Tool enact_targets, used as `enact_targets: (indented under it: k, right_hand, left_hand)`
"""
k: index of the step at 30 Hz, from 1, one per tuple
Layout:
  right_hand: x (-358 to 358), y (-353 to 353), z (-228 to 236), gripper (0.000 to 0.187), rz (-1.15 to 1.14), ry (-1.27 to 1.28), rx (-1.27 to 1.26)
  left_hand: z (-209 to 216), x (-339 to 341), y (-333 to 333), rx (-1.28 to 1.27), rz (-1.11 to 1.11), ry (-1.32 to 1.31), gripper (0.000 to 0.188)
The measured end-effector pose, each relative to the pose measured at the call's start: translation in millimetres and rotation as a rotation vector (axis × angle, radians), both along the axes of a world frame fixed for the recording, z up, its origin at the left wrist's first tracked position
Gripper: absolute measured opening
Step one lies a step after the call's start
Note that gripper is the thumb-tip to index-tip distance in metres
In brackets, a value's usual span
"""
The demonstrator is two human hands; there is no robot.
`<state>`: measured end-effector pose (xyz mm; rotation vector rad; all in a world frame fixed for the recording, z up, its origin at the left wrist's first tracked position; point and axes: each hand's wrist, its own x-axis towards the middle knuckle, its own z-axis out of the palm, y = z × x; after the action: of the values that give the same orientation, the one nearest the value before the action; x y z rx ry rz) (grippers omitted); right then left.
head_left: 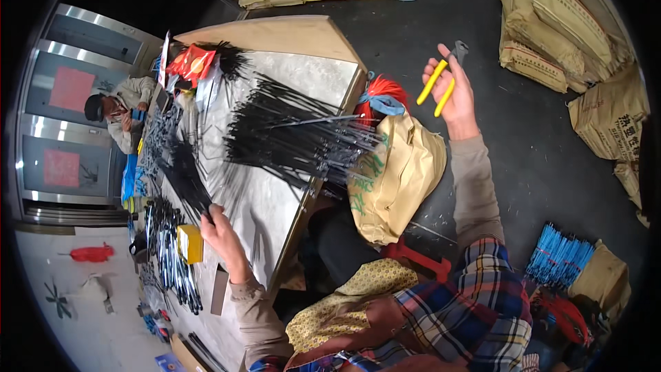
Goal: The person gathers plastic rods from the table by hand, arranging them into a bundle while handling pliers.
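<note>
My left hand (224,241) is closed around one end of a bundle of thin black cable ties (186,179), which fans out over the light table (241,213). Raised off to the right of the table, my right hand (456,100) holds yellow-handled cutting pliers (441,86). Their handles lie across the palm and the grey jaws point up past the thumb. Between my hands, a large pile of black cable ties (296,134) lies on the table, its right ends jutting over the edge. A yellow box (190,244) stands just left of my left hand.
A brown paper sack (399,172) stands against the table's right edge, with red strands (385,93) behind it. Stacked sacks (544,21) and a blue bundle (559,255) are on the floor at right. A person (124,114) sits across the table.
</note>
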<state>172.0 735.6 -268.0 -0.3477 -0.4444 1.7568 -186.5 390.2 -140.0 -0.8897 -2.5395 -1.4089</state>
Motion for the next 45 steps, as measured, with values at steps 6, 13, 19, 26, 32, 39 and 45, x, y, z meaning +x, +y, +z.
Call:
enact_targets:
  k: [6, 13, 19, 26, 32, 39, 45]
  right_hand:
    - [-52.7, 77.0, -22.1, 0.033, 0.158, 0.283, 0.038]
    - [-113.1, 124.0, -2.2, 0.026, 0.221, 0.259, 0.085]
    - [-164.2, 144.3, -10.5, 0.024, 0.251, 0.282, 0.126]
    - [-179.0, 137.0, -18.5, 0.031, 0.337, 0.301, 0.056]
    - [-191.4, 134.3, -17.3, 0.034, 0.327, 0.404, 0.083]
    - [-197.3, 131.6, -13.0, 0.032, 0.32, 0.412, 0.114]
    - [-195.4, 134.7, -10.0, 0.031, 0.262, 0.432, 0.188]
  left_hand:
    - [-38.8, 39.9, 23.1, -0.459, -0.111, 0.313, 0.015]
    - [-55.7, 42.2, 15.5, -0.526, -0.157, 0.618, 0.02]
    - [-57.1, 39.6, 9.5, -0.556, -0.19, 0.607, 0.023]
    - [-51.5, 45.2, 9.1, -0.633, -0.134, 0.419, 0.022]
    - [-68.6, 35.9, -23.4, -0.374, -0.09, 0.336, 0.01]
    - [-67.0, 42.2, -4.6, -0.549, -0.129, 0.596, 0.024]
    - [-70.2, 36.2, -19.5, -0.435, -0.178, 0.441, 0.015]
